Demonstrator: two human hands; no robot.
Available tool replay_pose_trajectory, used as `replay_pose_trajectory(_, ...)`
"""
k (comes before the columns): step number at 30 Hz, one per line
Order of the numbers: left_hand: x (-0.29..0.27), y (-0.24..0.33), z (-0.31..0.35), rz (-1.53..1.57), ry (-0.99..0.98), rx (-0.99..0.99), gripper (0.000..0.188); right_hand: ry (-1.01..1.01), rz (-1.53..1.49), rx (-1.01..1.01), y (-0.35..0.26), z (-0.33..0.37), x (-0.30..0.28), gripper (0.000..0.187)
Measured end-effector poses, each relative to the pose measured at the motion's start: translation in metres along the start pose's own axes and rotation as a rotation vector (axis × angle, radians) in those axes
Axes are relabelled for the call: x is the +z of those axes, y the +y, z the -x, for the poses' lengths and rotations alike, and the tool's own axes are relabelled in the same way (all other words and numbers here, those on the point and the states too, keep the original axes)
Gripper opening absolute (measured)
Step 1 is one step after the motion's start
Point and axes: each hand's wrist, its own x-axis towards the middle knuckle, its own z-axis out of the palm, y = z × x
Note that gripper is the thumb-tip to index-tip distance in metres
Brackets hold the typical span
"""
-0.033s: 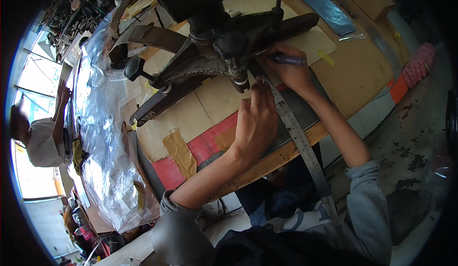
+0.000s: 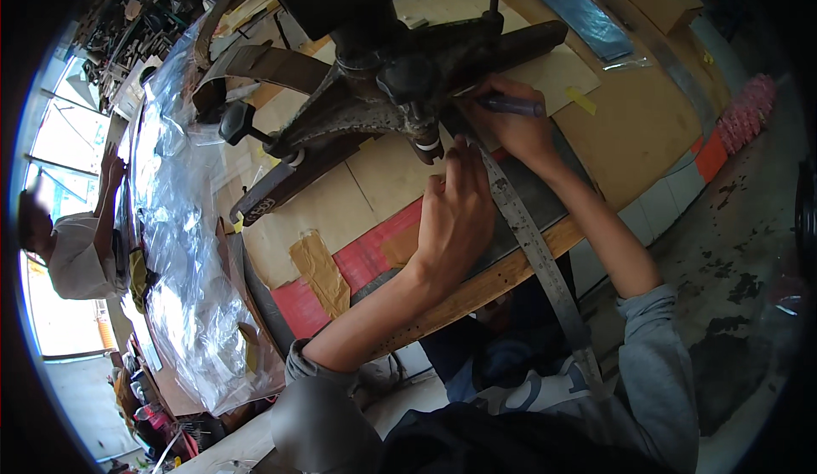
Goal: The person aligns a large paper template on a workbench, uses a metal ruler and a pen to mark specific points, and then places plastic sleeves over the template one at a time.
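Note:
My left hand [image 2: 458,219] presses flat on a long metal ruler [image 2: 538,257], which runs from the workbench top down past its wooden front edge [image 2: 502,276]. My right hand [image 2: 521,129] grips a dark marker [image 2: 509,105], its tip at the upper end of the ruler. Under the ruler lies a dark grey sheet [image 2: 532,191]. Just beyond both hands an upturned black chair base [image 2: 383,91] with spreading legs and castor stems rests on the bench.
Cardboard sheets and brown tape [image 2: 319,265] cover the bench. Crumpled clear plastic [image 2: 174,236] spreads along its left side, where another person in a white shirt [image 2: 77,253] stands. A pink bundle [image 2: 742,117] lies at the right. The stained concrete floor [image 2: 723,244] is at the lower right.

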Motion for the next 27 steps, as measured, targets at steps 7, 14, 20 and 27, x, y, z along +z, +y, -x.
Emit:
replay_pose_trajectory(7, 0.0004, 0.0001, -0.0003, 0.026, -0.014, -0.014, 0.047, 0.066, 0.022, -0.049, 0.0039, 0.0003, 0.0015, 0.008)
replay_pose_trajectory(14, 0.0002, -0.0005, 0.0006, -0.003, -0.014, -0.004, 0.048, 0.063, -0.015, -0.021, -0.0031, 0.0025, 0.0050, 0.009)
replay_pose_trajectory(20, 0.0001, -0.0001, 0.0002, -0.001, -0.022, -0.005, 0.047, 0.059, -0.034, -0.034, 0.0025, 0.0020, 0.0015, 0.009)
replay_pose_trajectory(27, 0.0029, 0.0005, -0.0001, -0.004, 0.044, -0.005, 0.055, 0.087, 0.018, -0.004, -0.0020, 0.0029, 0.0071, 0.009)
